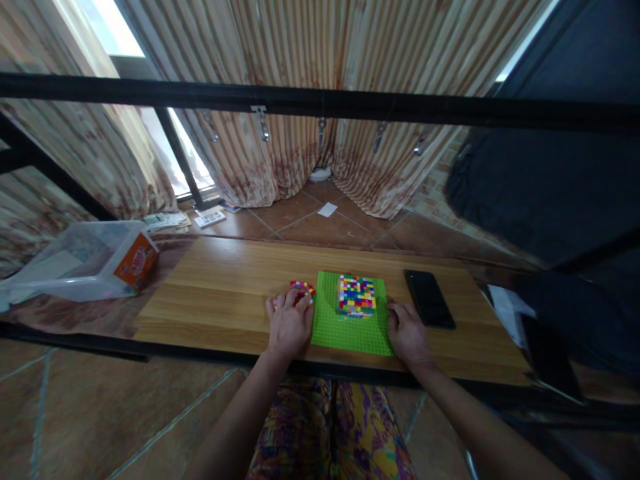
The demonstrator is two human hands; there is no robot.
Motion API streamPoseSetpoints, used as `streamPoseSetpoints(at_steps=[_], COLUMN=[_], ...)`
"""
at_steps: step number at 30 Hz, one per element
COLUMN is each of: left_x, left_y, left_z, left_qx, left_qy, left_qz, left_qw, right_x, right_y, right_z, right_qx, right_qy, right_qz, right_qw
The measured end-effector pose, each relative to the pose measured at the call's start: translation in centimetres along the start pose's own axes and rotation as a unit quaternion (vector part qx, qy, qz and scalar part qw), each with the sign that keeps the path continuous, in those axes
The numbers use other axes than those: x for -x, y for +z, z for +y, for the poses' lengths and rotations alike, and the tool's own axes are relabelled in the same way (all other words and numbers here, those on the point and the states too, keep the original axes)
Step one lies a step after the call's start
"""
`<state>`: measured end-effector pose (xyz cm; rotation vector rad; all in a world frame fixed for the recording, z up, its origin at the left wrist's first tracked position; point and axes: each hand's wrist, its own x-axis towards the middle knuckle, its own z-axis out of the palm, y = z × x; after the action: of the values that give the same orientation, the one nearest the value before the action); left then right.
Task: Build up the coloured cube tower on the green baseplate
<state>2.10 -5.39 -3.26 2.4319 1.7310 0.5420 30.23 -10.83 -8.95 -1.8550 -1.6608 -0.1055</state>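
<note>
A green studded baseplate [330, 333] lies on the wooden board in front of me. On it stands a square block of small multicoloured building bricks [357, 295]. My left hand [290, 325] rests just left of the plate, fingers spread and bent over a small pile of loose coloured bricks [303, 287], partly covering them. At the plate's right edge is my right hand [407, 333], its fingers curled together. Whether those fingers hold a brick or only touch the plate is hidden.
A black phone [431, 299] lies right of my right hand on the wooden board [220, 287]. A clear plastic box [95, 260] with an orange label stands at the left. A black metal bar [320, 103] with hanging clips crosses above, before striped curtains [295, 40].
</note>
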Motion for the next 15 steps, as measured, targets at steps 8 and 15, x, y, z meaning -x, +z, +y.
streamPoseSetpoints(at_steps=[8,15], left_x=[1.0,0.2], left_y=[-1.3,-1.0], left_z=[-1.7,-1.3], left_qx=[-0.027,-0.018], left_qy=[-0.029,-0.050], left_qz=[0.008,0.005], left_qw=[0.999,0.999], right_x=[0.0,0.0], right_y=[-0.1,0.0], right_z=[0.0,-0.1], right_qx=[0.002,0.005], right_qy=[-0.001,0.001], right_qz=[-0.004,0.002], right_qw=[1.000,1.000])
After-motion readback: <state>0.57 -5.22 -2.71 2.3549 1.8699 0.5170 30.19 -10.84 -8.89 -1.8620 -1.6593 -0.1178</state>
